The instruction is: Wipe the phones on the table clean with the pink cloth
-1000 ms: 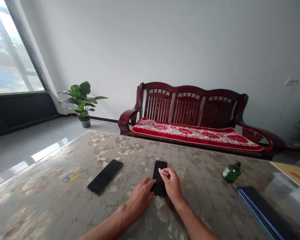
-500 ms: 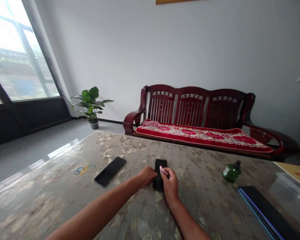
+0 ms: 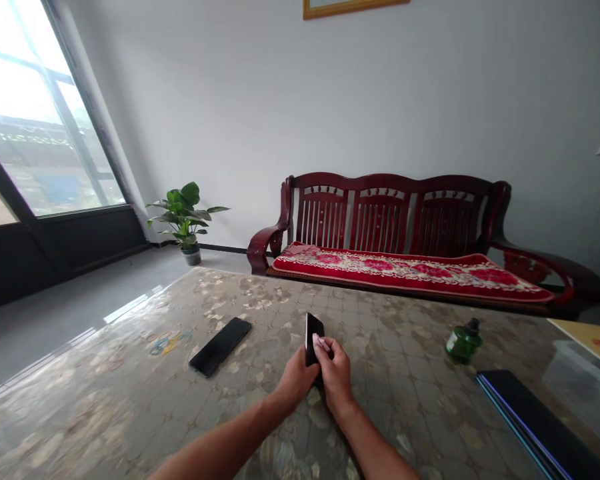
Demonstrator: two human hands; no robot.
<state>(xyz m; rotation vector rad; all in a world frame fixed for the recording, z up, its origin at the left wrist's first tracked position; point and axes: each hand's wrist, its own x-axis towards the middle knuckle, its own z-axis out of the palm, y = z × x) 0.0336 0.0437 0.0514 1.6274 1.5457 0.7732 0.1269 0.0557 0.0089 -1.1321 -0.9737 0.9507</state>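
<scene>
Phone (image 3: pixel 312 327), tilted up over the table (image 3: pixel 405 373), its lower end grasped by the left hand (image 3: pixel 299 377); the right hand (image 3: pixel 338 373) pinches a pink wad (image 3: pixel 320 342) at its screen. Rubbing seems under way; how much remains cannot be told. A second phone (image 3: pixel 221 347) lies flat to the left, untouched.

held phone (image 3: pixel 311 333): black | cloth (image 3: pixel 318 340): pale pink | bottle (image 3: pixel 463 344): green | seat cover (image 3: pixel 405 269): red, floral

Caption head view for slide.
Left hand grips a tilted phone; right hand holds a small pinkish wad at its screen.
</scene>
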